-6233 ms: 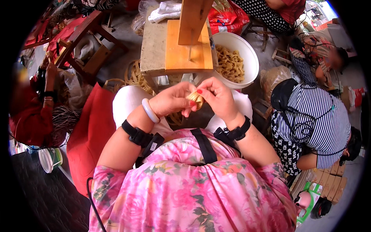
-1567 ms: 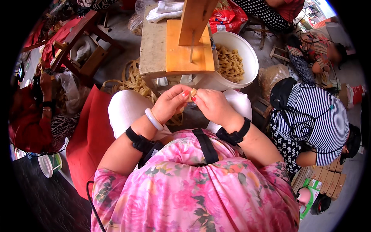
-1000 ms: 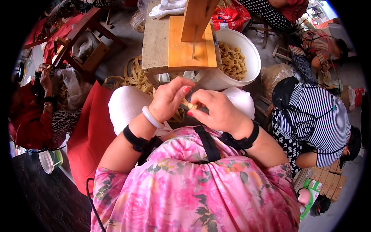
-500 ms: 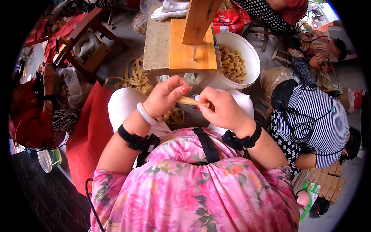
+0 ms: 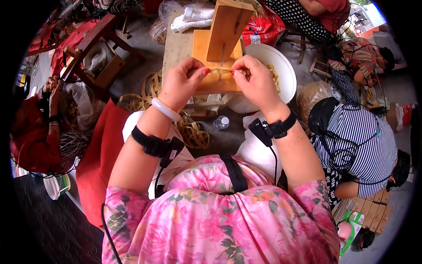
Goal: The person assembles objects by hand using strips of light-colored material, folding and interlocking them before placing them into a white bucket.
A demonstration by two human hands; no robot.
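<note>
Between both hands a short tan strip (image 5: 220, 70) is stretched level above a wooden base board (image 5: 203, 49). My left hand (image 5: 181, 82) pinches its left end with thumb and fingers. On the other end, my right hand (image 5: 258, 83) has a similar pinch. Just beyond the strip rises an upright wooden plank (image 5: 229, 28), fixed to the base board, with a thin metal rod at its near face. Whether the strip touches the rod, I cannot tell.
Right of the board stands a white bucket (image 5: 289, 81) with twisted tan pieces (image 5: 273, 75). Loose tan strips (image 5: 193, 134) lie below on the floor, near a clear bottle (image 5: 221, 122). A folded white cloth (image 5: 191, 20) is on the worktable (image 5: 173, 53). People sit on both sides.
Both hands have moved forward with the strip, from above my lap to over the base board. The strip is now drawn straight between them, and the bottle has come into view.
</note>
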